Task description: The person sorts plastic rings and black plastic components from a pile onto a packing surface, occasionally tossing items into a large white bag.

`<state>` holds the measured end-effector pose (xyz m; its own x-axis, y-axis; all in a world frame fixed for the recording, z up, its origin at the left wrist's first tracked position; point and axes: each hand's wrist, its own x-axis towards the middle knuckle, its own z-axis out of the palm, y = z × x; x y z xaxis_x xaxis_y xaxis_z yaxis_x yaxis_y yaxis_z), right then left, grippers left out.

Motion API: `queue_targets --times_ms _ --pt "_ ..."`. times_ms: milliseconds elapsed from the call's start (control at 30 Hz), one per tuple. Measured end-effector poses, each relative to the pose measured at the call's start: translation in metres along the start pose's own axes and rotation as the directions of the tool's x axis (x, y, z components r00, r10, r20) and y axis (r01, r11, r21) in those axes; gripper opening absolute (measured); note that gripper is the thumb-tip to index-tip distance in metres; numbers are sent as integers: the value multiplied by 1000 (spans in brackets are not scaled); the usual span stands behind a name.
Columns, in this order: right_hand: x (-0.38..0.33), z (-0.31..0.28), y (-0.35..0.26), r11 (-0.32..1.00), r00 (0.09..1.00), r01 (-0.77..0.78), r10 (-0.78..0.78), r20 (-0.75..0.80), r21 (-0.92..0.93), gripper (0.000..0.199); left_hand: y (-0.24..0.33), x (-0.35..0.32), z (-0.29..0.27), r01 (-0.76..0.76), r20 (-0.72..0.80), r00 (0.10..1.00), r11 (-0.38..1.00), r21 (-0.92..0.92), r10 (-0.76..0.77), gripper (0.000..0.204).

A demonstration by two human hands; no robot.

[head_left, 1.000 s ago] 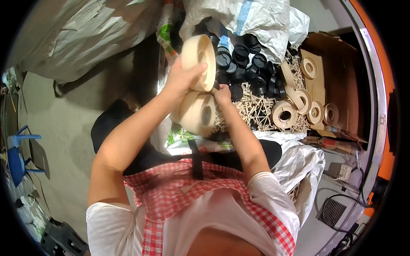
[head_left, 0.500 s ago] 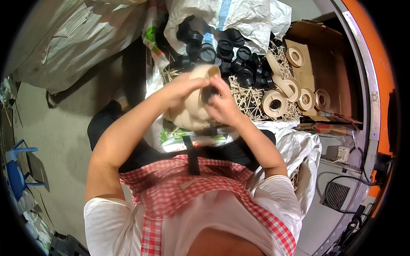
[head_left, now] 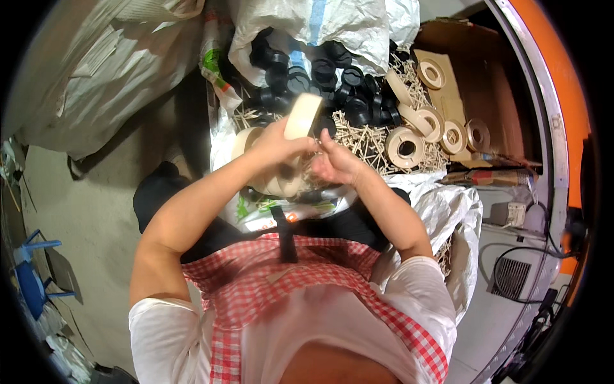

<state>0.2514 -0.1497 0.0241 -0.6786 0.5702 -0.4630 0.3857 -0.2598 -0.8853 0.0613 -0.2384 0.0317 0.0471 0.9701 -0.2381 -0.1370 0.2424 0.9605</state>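
The left hand is holding up a cream-coloured, flat round spool of pale plastic, its grip clasped around the spool's lower edge, so the spool is standing on edge just above the pile of thin pale wooden sticks. The right hand is working just beside that spool, fingers curled near its lower side; whether its grip is pinching anything I cannot tell. More cream spools are sitting stacked just below the raised spool, partly hidden by both hands. Judging by this, a fitting or sorting step is under way, and the next move is calling for a steady hold and fine fingertip work. Beyond the raised spool, black round caps are spilling from a white woven sack; to its right, cream tape-like rings are lying by a brown cardboard box. No proper surface is showing, only sacks on a grey floor.
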Motion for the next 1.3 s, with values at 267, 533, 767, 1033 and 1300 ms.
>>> queue_targets --times_ms 267,533,767,1033,1300 --pt "-15 -38 37 526 802 123 -552 -228 -841 69 -22 15 10 -1 -37 999 996 -84 -2 66" --pt "-24 -226 160 589 490 -638 -186 -852 -496 92 -17 14 9 17 -194 962 669 743 192 37" --pt "-19 -181 101 545 413 -755 -35 -910 -364 92 -26 19 11 29 -99 980 368 929 174 40" --pt "-29 -78 -5 516 568 748 -172 -805 418 42 -25 49 20 -58 -142 987 992 108 73 46" --pt "94 -58 80 707 706 -239 -344 -619 -665 56 35 58 -5 -174 -302 953 804 -568 -8 55"
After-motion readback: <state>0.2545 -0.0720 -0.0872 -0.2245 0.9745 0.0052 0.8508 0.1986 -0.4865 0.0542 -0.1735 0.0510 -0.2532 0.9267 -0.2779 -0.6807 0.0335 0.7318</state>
